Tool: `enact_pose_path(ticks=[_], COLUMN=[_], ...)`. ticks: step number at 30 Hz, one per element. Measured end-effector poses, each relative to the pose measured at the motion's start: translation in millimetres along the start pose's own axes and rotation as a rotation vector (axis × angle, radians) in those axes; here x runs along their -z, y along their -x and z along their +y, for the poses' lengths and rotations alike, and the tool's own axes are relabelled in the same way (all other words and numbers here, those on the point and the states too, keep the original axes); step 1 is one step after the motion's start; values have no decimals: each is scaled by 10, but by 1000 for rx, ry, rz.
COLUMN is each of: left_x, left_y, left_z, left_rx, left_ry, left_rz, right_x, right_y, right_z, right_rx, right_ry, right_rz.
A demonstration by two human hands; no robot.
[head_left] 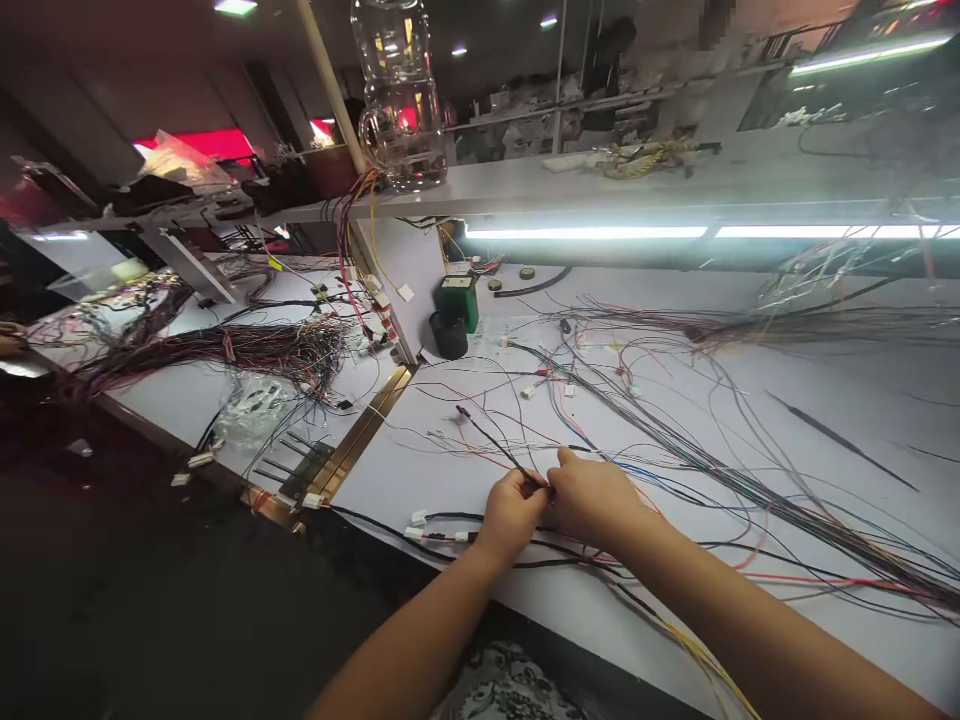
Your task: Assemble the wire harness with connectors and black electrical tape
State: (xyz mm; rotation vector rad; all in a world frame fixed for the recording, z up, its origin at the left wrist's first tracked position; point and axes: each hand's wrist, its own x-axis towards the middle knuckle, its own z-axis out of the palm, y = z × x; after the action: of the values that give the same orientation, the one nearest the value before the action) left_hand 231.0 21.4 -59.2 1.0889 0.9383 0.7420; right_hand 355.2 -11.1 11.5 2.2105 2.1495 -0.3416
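Observation:
My left hand (514,515) is closed in a pinch on a thin black cable (495,442), whose end with a small dark connector (463,411) points away to the upper left. Right beside it, my right hand (592,492) is closed too, its fingertips meeting the left ones at the same cable. The exact grip spot between the fingers is hidden. Below the hands, black sleeved cables with white connectors (418,518) lie along the front of the white table (375,460). Red, blue and black loose wires (645,480) pass behind and to the right of my right hand.
A long wire bundle (780,505) runs across the table to the right. A green box (457,300) and a black cup (448,335) stand by the divider. More harnesses (255,345) lie on the left table. A glass bottle (405,110) stands on the shelf above.

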Motion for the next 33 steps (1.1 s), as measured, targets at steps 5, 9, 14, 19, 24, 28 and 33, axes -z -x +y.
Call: enact_pose_path(ticks=[5,9,14,19,24,28,33], left_x=[37,49,19,23,191,316,506], left_y=[-83,-181,-151,-2,230,458,692], left_z=[18,18,37,150,401,452,381], left_rx=[26,67,-11,-71,-305,-221,267], left_ry=[-4,-21,-44,-88,-374,-411,-105], left_rz=[-25,-11,-33,-79,-251,-310,-265], right_x=[-67,-70,-147,-501,-719,-631,-716], right_y=[139,412,888,1510,1915,1643,1068], right_z=[-80,-340,-134,975,1506,1003,207], right_rx=[110,411,504,-55,-151,17,227], right_ry=[6,-61,-238,-276,0,-116,-196], right_rz=[86,130,303,326,400,520,374])
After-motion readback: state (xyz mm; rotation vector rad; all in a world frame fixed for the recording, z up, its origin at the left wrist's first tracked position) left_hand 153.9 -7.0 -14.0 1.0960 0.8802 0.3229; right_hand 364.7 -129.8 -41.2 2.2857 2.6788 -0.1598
